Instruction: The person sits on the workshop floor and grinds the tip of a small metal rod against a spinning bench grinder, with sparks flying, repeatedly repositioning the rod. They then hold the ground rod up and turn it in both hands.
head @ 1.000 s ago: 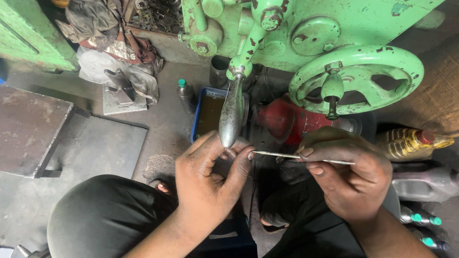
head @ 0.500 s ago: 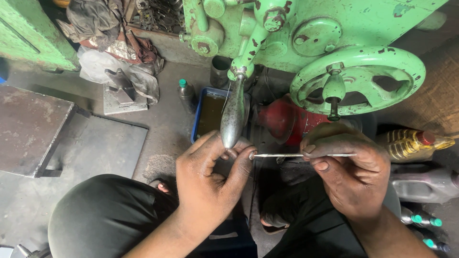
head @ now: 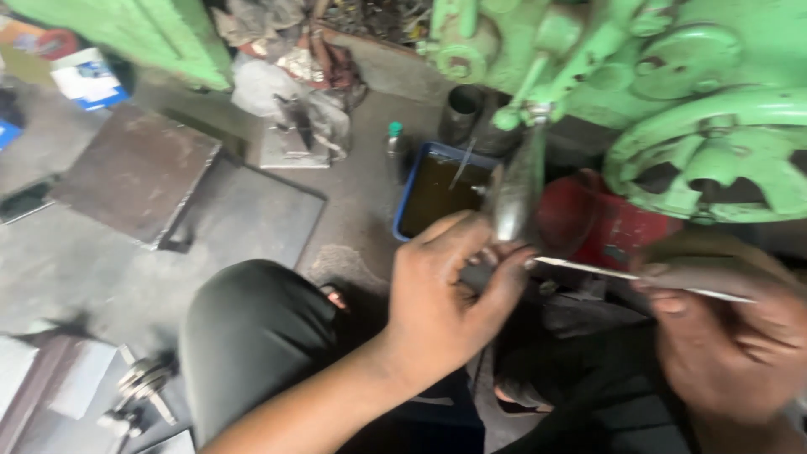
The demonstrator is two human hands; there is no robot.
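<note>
My left hand (head: 445,294) pinches a small part that I cannot make out, right at the tip of a thin metal rod (head: 588,269). My right hand (head: 723,336), blurred, grips the rod's other end and holds it level. Both hands sit just below the grey lever handle (head: 514,197) that hangs from the green machine (head: 672,76). Its green handwheel (head: 714,164) is above my right hand. My knee in black trousers (head: 252,336) is below the left hand.
A blue tray of dark liquid (head: 437,189) lies on the floor behind the left hand, with a small bottle (head: 393,139) beside it. A red object (head: 597,223) sits under the machine. Flat metal plates (head: 143,172) and rags (head: 286,92) lie to the left.
The view has swung to the right and gone blurred. Both hands keep their hold on the rod and have shifted lower and rightward in the frame.
</note>
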